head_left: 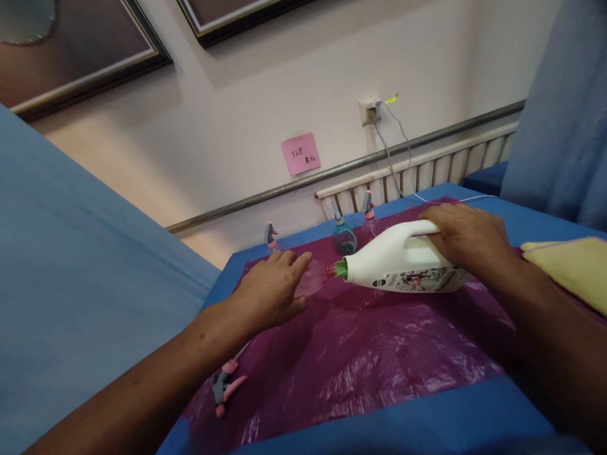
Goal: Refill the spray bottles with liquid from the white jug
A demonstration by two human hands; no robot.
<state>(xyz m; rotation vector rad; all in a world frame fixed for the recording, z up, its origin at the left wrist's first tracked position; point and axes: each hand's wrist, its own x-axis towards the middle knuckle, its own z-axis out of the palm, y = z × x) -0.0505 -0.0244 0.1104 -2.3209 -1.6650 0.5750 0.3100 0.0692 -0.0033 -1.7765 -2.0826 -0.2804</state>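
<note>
My right hand (467, 230) grips the handle of a large white detergent jug (379, 256), which is tipped to the left. Its green spout (341, 269) meets the neck of a clear pink spray bottle (313, 278) that has its top off. Around that bottle my left hand (272, 284) is closed, hiding much of its body. Whether liquid is flowing I cannot tell. A loose pink and grey spray head (226, 387) lies on the purple plastic sheet (379, 360), below my left forearm.
Behind stand a teal spray bottle (344, 236) and two pink-topped spray bottles (271, 237). A yellow cloth (571, 265) lies at the right. A white cable runs from the wall socket (370, 110) to the blue bed (379, 423). Blue curtains (90, 272) hang on both sides.
</note>
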